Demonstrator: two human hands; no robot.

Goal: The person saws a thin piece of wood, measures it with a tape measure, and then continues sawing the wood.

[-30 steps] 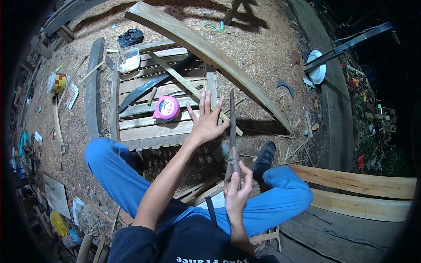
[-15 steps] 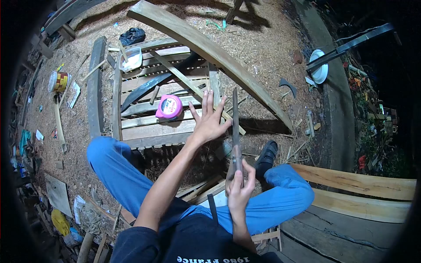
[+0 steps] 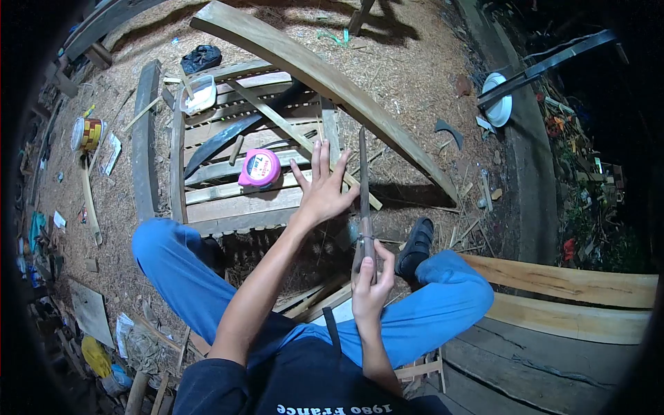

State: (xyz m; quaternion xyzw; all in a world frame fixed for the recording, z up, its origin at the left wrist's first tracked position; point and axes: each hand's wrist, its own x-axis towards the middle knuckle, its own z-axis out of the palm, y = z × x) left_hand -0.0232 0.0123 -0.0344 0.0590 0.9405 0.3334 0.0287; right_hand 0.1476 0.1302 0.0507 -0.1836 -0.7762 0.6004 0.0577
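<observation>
My right hand (image 3: pixel 372 287) is wrapped round the wooden handle of a long, narrow machete (image 3: pixel 366 187), its dark blade pointing away from me and seen nearly edge-on. My left hand (image 3: pixel 321 190) is open with fingers spread, palm down, its thumb close beside the blade; whether it touches is unclear. Under the fingers runs a thin wooden strip (image 3: pixel 277 121) that lies slantwise across a slatted wooden table (image 3: pixel 242 223). A pink tape measure (image 3: pixel 261 168) sits on the slats left of my fingers, near a short wooden stick (image 3: pixel 236 150).
A large curved timber (image 3: pixel 325 90) slants across the front right. On the slats lie a dark curved piece (image 3: pixel 228 142) and a white plastic tub (image 3: pixel 199 95). Pale planks (image 3: pixel 560 280) extend at right. A black bag (image 3: pixel 201 59) and a patterned tin (image 3: pixel 88 134) stand farther left.
The whole view has shifted slightly, with objects moving a little left. The machete now stands a touch more upright. My left hand stays spread and my right keeps its hold.
</observation>
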